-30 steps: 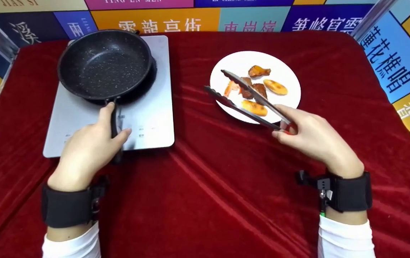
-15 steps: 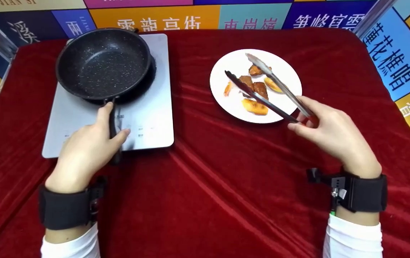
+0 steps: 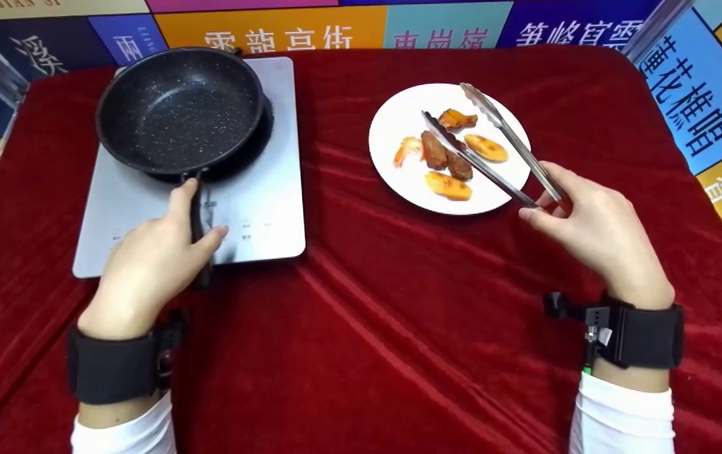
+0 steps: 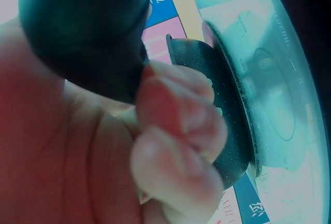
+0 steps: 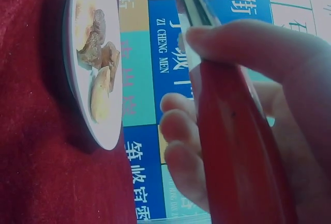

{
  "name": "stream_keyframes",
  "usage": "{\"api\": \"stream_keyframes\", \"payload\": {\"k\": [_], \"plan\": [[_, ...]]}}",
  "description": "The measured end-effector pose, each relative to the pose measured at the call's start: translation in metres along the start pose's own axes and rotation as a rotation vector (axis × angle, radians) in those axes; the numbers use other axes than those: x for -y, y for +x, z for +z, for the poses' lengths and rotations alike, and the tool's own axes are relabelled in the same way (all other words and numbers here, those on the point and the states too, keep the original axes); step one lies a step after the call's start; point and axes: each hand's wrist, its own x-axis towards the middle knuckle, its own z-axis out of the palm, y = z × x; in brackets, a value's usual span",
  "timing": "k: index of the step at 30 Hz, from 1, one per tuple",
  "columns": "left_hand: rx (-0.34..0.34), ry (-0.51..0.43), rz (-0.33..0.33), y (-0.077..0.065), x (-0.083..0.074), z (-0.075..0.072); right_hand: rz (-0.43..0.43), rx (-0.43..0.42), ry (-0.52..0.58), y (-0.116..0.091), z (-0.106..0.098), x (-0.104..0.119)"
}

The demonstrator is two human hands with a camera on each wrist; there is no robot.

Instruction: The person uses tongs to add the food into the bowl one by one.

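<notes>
In the head view, my left hand (image 3: 152, 258) grips the black handle (image 3: 197, 221) of a speckled frying pan (image 3: 178, 113). Bare black surface shows inside the pan. Tongs with red handles (image 5: 232, 131) are held in my right hand (image 3: 600, 227), their metal arms spread apart over a white plate (image 3: 392, 113). One arm crosses above brown meat pieces (image 3: 434, 151); the other reaches over the plate's right rim. Also on the plate lie a browned wing-like piece (image 3: 458, 118), a shrimp (image 3: 409, 151) and two yellow slices (image 3: 485, 148). Nothing shows between the tongs' tips.
Under the pan is a silver induction cooktop (image 3: 260, 208) at the table's left. A red velvet cloth (image 3: 348, 302) covers the table. Printed panels (image 3: 272, 31) stand along the back and sides.
The right hand has moved right with the tongs, whose tips have shifted from the plate's left part toward its upper right. My left hand keeps its grip on the pan handle.
</notes>
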Motion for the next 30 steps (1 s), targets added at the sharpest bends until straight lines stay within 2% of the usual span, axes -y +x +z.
{"api": "stream_keyframes", "payload": {"k": [17, 30], "plan": [[0.002, -0.001, 0.004, 0.0, 0.0, 0.0, 0.081, 0.051, -0.009, 0.0, 0.003, -0.007], [0.013, -0.003, -0.002, 0.0, 0.0, 0.0, 0.108, 0.076, -0.022, 0.0, 0.006, -0.012]]}}
